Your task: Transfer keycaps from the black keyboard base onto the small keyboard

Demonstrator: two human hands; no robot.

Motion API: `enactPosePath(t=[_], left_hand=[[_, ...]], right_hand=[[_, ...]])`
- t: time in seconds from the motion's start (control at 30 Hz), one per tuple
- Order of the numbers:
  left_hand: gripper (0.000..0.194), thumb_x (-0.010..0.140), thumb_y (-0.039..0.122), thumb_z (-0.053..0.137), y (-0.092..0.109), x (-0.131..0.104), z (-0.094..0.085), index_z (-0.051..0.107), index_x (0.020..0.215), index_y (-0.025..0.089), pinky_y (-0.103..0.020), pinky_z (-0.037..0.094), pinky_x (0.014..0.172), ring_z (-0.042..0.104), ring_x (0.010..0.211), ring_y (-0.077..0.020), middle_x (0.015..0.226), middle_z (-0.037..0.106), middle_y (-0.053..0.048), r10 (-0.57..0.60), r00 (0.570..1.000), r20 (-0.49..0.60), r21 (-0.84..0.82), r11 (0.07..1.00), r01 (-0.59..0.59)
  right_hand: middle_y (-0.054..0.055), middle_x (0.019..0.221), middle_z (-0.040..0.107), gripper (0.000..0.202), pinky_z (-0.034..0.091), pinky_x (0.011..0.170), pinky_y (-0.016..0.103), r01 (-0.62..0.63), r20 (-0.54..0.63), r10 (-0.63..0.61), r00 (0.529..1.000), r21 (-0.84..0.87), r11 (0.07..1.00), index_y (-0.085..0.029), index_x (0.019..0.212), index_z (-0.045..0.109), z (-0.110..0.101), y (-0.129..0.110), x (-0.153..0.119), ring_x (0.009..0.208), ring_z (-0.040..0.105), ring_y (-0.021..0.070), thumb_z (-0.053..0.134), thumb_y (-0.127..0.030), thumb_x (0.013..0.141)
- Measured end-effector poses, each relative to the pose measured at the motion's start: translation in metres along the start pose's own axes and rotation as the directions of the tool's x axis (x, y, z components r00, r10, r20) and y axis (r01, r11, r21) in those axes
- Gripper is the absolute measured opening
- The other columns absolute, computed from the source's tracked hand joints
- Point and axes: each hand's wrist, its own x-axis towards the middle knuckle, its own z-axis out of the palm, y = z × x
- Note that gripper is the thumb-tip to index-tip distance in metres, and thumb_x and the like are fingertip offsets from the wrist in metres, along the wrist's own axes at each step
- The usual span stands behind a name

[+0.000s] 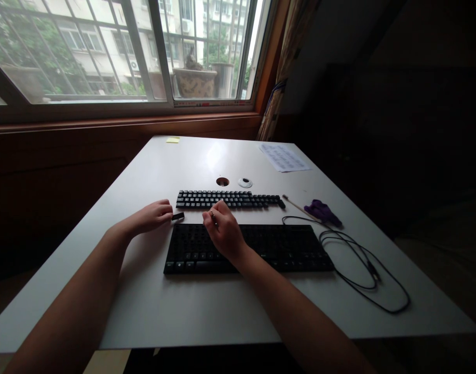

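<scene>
Keyboard (288, 246) lies flat near the counter's (144, 311) middle, probably for easy reach. Leftmost, the left hand (160, 213) touches a small black piece (178, 216); whether its grip pinches cannot be told. Loose keycaps (241, 199) stand in rows beyond, apparently kept in order. The right hand (226, 228), above the keyboard, closes its grip on a slim object (213, 216). Rightward: one stick (300, 207), one purple cloth (322, 212), one cable (373, 271). One keyboard; the keycaps are too small to count.

The right hand (224, 231) hides part of the keyboard (284, 249); the small thing (213, 216) in its fingers (208, 222) is unclear. Print on the papers (286, 158) is unreadable, and the bottom edge cuts both forearms (82, 291).
</scene>
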Motion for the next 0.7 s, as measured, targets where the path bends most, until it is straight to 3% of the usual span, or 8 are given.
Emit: enactPosePath(t=[0.3,0.43,0.7], left_hand=[[0.037,0.091,0.043,0.045,0.003,0.002,-0.001,0.067,0.077,0.017,-0.029,0.047,0.074,0.056,0.077,-0.0185,0.085,0.056,-0.005,-0.004,1.0,-0.001,-0.048,0.999,0.004],[0.036,0.09,0.042,0.046,0.002,0.002,0.0,0.066,0.075,0.017,-0.03,0.046,0.073,0.055,0.076,-0.0185,0.083,0.055,-0.005,0.013,1.0,-0.017,-0.034,0.999,-0.013],[0.034,0.09,0.038,0.045,-0.003,0.003,0.002,0.065,0.074,0.016,-0.028,0.045,0.072,0.053,0.075,-0.0179,0.082,0.054,-0.005,0.05,0.999,-0.003,0.018,0.999,-0.049]], right_hand=[[0.006,0.098,0.051,0.025,0.047,0.08,0.028,-0.001,0.072,-0.001,0.997,0.03,1.0,-0.019,0.088,0.06,0.002,-0.001,0.002,0.084,0.054,0.0151,0.04,-0.03,0.1],[0.005,0.102,0.055,0.021,0.046,0.082,0.027,0.018,0.165,-0.021,0.986,0.021,1.0,-0.02,0.102,0.062,0.005,-0.004,0.013,0.087,0.056,0.0142,0.042,-0.023,0.099],[0.003,0.106,0.064,0.023,0.046,0.075,0.027,0.151,0.494,0.063,0.867,-0.382,0.912,-0.03,0.112,0.066,0.024,-0.004,0.046,0.089,0.064,0.0174,0.051,-0.03,0.095]])
